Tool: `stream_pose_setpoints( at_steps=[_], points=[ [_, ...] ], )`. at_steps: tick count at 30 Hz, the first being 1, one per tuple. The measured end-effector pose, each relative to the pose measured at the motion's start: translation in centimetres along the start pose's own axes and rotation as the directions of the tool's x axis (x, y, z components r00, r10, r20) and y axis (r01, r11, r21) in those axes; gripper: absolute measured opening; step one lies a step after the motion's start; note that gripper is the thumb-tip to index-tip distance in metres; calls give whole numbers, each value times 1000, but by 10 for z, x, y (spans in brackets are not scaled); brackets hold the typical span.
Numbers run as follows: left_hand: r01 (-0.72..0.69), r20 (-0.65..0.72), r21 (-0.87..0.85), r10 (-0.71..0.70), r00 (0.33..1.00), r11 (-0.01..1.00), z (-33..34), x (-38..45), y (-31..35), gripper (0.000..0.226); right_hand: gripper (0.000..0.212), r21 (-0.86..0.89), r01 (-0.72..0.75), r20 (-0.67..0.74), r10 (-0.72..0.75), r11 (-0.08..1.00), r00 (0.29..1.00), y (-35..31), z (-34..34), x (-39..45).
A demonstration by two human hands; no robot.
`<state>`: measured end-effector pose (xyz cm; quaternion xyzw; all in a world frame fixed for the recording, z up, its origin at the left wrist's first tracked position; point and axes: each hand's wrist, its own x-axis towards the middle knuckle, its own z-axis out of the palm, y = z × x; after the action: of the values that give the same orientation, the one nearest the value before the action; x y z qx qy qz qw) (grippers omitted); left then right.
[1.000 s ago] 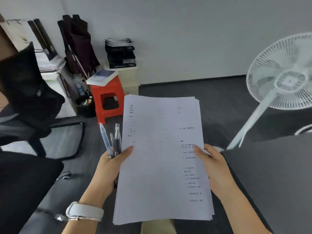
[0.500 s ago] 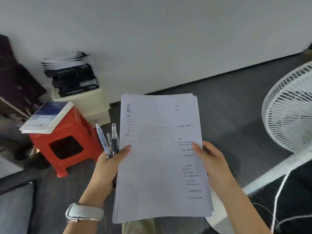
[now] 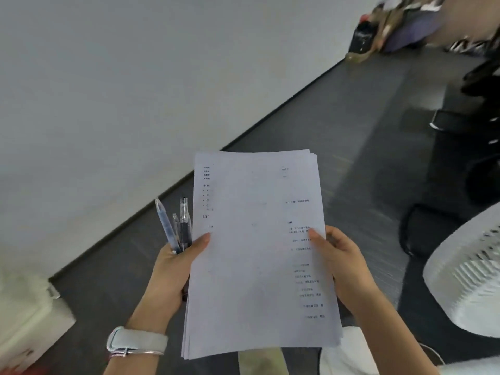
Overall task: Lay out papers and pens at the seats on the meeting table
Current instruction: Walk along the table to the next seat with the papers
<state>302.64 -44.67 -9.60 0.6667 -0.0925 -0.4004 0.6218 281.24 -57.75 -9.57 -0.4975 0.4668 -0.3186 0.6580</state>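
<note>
A stack of white printed papers (image 3: 257,253) is held upright in front of me, over the dark floor. My left hand (image 3: 173,272) grips the stack's left edge with the thumb on top, and the same hand clasps three clear pens (image 3: 176,226) that stick up beside the papers. My right hand (image 3: 341,263) holds the stack's right edge, thumb on the top sheet. A pale watch band sits on my left wrist. No meeting table is in view.
A white wall (image 3: 108,90) runs diagonally across the left, meeting the dark grey floor (image 3: 338,131). A white standing fan (image 3: 468,280) is close at the right. A cream cabinet (image 3: 24,318) is at the lower left. Dark chairs and blurred clutter (image 3: 384,25) stand far right.
The view has swung to the right: the red stool and file trays left the frame, the fan slid down to the right edge. Both hands keep the same hold on papers and pens.
</note>
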Motion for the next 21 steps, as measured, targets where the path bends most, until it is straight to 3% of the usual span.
stream_pose_setpoints(
  at_steps=[10,21],
  points=[
    [22,249,115,-50,967,993,198,280,110,11,16,138,-14,-211,43,990,977,-89,-35,283],
    [1,502,269,-141,854,963,490,526,173,15,17,189,55,-539,57,980,841,-167,-154,545]
  ],
)
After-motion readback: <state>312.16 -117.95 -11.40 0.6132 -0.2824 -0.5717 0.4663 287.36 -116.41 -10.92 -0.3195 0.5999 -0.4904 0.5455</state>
